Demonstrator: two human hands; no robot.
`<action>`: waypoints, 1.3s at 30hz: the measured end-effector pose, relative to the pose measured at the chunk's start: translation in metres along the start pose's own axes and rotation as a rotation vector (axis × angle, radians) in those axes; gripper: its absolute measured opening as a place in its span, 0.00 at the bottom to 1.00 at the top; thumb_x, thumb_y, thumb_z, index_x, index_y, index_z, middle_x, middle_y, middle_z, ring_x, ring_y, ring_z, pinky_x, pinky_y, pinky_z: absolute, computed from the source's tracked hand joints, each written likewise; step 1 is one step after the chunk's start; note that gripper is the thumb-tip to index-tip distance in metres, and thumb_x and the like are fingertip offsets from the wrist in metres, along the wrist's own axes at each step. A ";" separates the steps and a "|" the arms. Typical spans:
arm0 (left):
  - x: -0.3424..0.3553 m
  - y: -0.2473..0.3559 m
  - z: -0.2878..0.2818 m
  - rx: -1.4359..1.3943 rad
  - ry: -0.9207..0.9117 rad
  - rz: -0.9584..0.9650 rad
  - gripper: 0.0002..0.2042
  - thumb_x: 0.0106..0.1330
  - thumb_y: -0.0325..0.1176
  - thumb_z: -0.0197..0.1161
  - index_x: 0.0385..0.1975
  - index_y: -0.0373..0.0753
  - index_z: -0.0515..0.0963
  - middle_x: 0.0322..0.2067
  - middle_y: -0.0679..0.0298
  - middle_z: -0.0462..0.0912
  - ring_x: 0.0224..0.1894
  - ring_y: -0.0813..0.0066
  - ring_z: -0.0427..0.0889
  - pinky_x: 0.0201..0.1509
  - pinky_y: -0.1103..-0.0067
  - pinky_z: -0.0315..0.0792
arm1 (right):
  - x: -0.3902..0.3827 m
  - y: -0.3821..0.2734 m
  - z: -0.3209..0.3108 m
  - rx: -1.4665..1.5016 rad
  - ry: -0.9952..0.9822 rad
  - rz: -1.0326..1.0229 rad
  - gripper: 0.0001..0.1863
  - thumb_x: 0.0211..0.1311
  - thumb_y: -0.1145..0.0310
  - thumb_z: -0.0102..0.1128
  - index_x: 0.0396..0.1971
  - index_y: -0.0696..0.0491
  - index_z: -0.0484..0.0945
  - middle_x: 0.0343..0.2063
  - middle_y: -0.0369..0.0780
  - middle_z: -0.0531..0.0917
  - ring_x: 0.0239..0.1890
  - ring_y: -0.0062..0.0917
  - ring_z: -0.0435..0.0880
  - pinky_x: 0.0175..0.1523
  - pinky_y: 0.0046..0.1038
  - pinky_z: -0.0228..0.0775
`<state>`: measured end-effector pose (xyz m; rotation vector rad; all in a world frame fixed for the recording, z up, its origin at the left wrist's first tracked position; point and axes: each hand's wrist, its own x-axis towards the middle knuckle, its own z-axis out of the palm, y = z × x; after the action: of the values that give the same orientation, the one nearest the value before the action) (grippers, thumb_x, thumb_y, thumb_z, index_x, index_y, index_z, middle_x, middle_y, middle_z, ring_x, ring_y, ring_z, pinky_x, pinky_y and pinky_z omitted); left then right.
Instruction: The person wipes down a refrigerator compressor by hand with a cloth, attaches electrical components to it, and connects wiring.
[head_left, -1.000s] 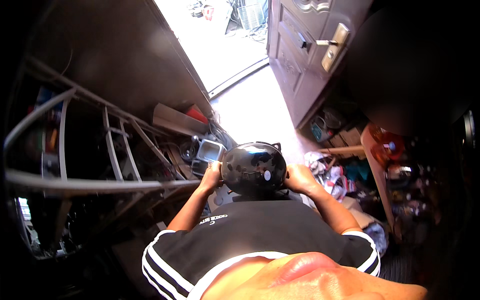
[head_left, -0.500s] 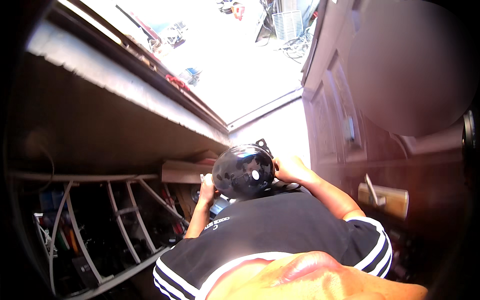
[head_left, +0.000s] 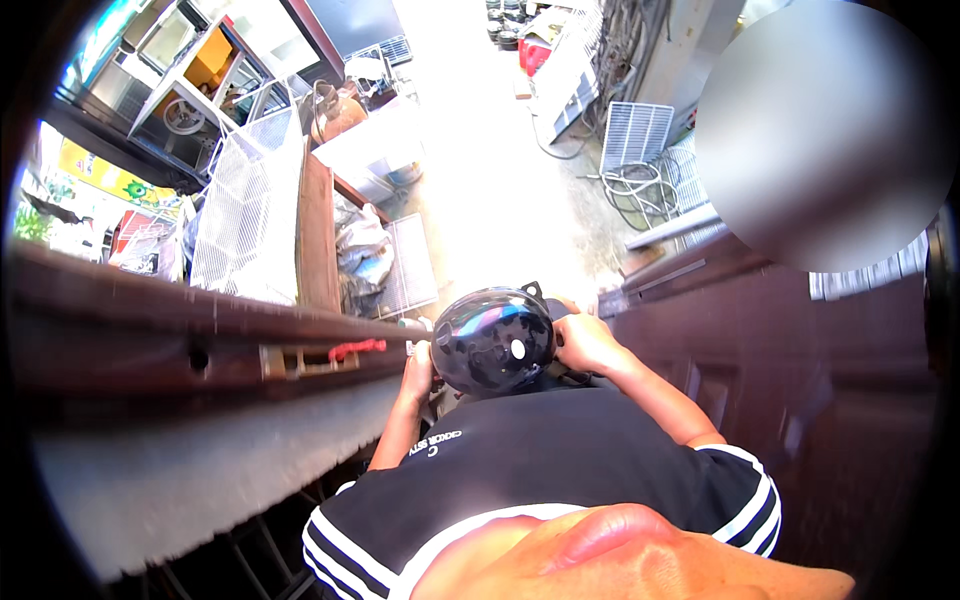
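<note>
Carried outward: glossy black casing [head_left: 493, 345], rounded, perhaps metal

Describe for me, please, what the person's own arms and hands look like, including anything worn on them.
The left hand and right hand show no gloves, and the forearms are uncovered. The short sleeves are black with white stripes, part of a black shirt with a white-edged neckline.
</note>
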<state>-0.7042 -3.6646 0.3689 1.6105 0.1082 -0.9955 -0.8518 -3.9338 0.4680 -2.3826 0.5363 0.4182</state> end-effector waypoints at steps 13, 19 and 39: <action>0.327 0.183 0.073 -0.234 0.414 0.006 0.25 0.65 0.58 0.39 0.27 0.43 0.75 0.16 0.68 0.72 0.16 0.77 0.69 0.18 0.79 0.61 | 0.447 0.043 -0.222 -0.258 -0.305 -0.311 0.15 0.45 0.69 0.60 0.36 0.50 0.84 0.30 0.47 0.85 0.38 0.43 0.84 0.43 0.41 0.76; 0.475 0.318 0.087 -0.315 0.420 -0.016 0.23 0.64 0.56 0.39 0.20 0.48 0.73 0.14 0.71 0.69 0.13 0.80 0.64 0.16 0.82 0.53 | 0.653 0.057 -0.304 -0.390 -0.376 -0.408 0.17 0.45 0.68 0.60 0.39 0.47 0.83 0.32 0.47 0.85 0.38 0.42 0.84 0.43 0.42 0.75; 1.188 0.826 0.052 0.031 0.026 0.021 0.24 0.66 0.54 0.39 0.22 0.42 0.73 0.15 0.66 0.71 0.13 0.76 0.65 0.16 0.79 0.55 | 1.300 0.087 -0.641 -0.149 -0.073 -0.079 0.15 0.43 0.68 0.62 0.35 0.50 0.85 0.29 0.46 0.85 0.36 0.42 0.84 0.45 0.40 0.76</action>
<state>0.4823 -4.4839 0.2399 1.6500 0.0945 -0.9643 0.3323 -4.7652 0.3441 -2.5104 0.3881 0.5236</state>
